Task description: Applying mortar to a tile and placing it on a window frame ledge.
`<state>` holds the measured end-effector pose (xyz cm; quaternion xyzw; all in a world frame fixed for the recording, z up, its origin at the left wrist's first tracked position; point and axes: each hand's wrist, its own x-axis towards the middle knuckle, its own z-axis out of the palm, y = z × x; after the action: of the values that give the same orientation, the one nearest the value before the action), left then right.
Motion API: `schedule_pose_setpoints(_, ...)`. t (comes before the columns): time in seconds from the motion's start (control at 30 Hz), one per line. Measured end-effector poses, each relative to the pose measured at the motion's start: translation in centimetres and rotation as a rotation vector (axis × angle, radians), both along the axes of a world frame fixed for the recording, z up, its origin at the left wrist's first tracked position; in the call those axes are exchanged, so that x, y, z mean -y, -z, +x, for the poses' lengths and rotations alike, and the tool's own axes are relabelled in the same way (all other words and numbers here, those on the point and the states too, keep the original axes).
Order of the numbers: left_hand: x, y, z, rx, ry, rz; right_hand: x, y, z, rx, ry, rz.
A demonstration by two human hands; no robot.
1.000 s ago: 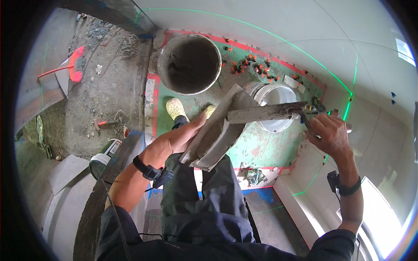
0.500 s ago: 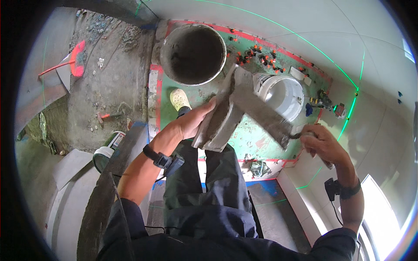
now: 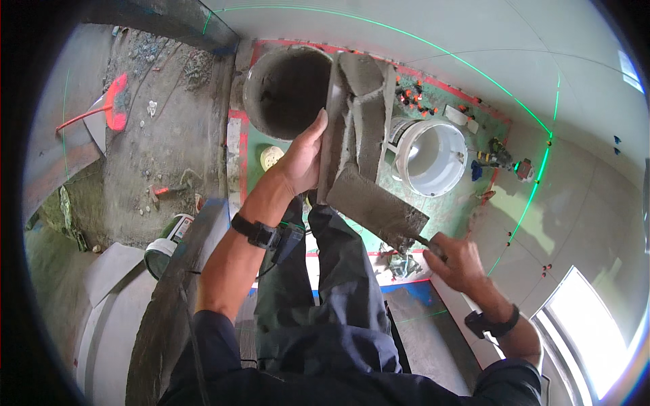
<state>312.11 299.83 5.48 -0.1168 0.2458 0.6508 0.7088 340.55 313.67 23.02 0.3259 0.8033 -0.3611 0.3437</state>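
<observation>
While left hand [image 3: 302,160] grips mortared tile [image 3: 357,115], right hand [image 3: 460,260] trowels [image 3: 377,208]

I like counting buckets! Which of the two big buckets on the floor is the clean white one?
The white bucket, right of the mortar-covered tile held in the left hand. The other, the grey bucket, is dark and caked with mortar.

1. We cannot see the handle of the trowel [image 3: 378,210]; the right hand [image 3: 455,260] wraps it.
2. The mortar-coated tile [image 3: 355,122] covers part of the dark bucket [image 3: 284,88] and the rim of the white bucket [image 3: 430,154].
3. The left hand [image 3: 303,159] hides its fingers behind that tile.
4. The small parts [image 3: 497,157] by the wall are too small to tell.
</observation>
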Motion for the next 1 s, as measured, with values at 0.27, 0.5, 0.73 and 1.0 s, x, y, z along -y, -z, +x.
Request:
schedule_pose_setpoints(0.27, 0.7, -0.7, -2.3, 0.033, -0.182, -0.139, 1.1, 0.9, 3.4, -0.373, -0.105, 0.187)
schedule_pose_setpoints(0.5, 3.7, -2.8, -1.6, 0.039, -0.182, -0.211, -1.7, 5.7, 0.2, -0.617, -0.023, 0.287)
schedule_pose_setpoints(0.73, 8.7, -1.5, -1.0, 0.025, -0.163, -0.249, -3.8, 9.9, -5.3, -0.445, 0.285, 0.359)
schedule_pose_setpoints(1.0, 9.9, -0.4, -4.1, -0.079, -0.193, -0.386, -3.8, 6.7, -6.5, -0.232, 0.45, -0.113)
